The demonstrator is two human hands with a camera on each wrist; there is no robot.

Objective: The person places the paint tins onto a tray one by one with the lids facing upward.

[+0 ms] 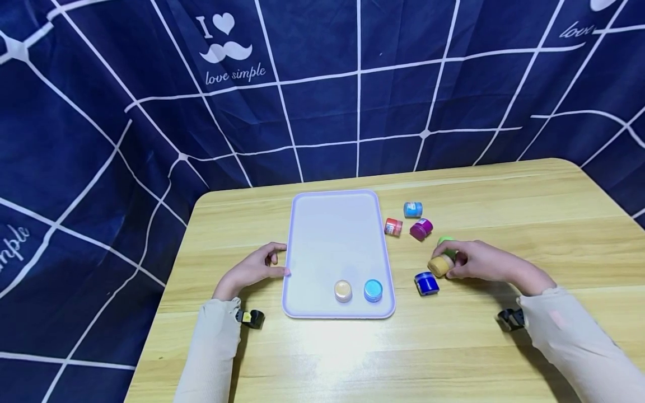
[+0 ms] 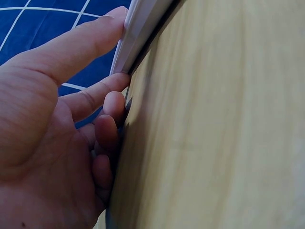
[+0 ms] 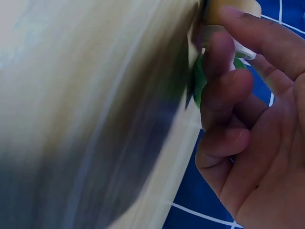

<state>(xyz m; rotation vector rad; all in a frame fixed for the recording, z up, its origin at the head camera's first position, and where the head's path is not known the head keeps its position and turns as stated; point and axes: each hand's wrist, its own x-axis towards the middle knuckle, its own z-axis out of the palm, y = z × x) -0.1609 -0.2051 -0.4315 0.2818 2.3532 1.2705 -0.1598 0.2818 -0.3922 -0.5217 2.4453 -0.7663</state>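
Observation:
In the head view my right hand (image 1: 481, 261) pinches a small yellow-orange jar (image 1: 439, 266) lying on its side, between thumb and fingers. The right wrist view shows that jar (image 3: 240, 8) at the fingertips, with its pale lid. A green jar (image 1: 447, 240) lies right behind it, partly hidden by the hand. A dark blue jar (image 1: 426, 284) is just to the left. My left hand (image 1: 254, 270) touches the left rim of a white tray (image 1: 332, 240) with thumb and index finger; its other fingers are loosely bent in the left wrist view.
On the tray's near end stand a cream-topped jar (image 1: 343, 291) and a light blue jar (image 1: 373, 290). Right of the tray lie a red jar (image 1: 393, 226), a purple jar (image 1: 421, 229) and a blue jar (image 1: 412, 210). A navy curtain (image 1: 322, 112) hangs behind the wooden table (image 1: 322, 358).

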